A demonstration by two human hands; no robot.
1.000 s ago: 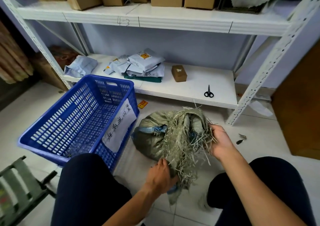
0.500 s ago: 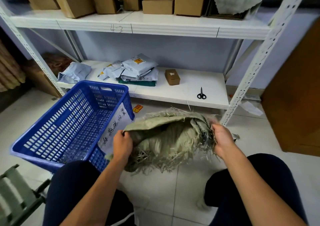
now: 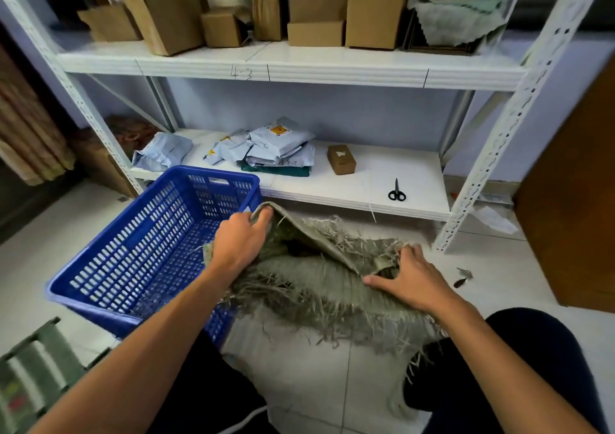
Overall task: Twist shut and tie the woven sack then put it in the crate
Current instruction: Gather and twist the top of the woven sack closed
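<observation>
My left hand (image 3: 240,241) pinching one edge of the woven sack (image 3: 319,279), right hand (image 3: 410,278) gripping the other, blue crate (image 3: 156,224) alongside

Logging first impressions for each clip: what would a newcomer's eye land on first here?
The frayed green sack on the floor tiles in the centre, its mouth open, with the left hand gripping its raised edge and the right hand holding the other side. Next, the bright blue crate just to its left, nothing visible inside. Black scissors lie on the low white shelf behind.
</observation>
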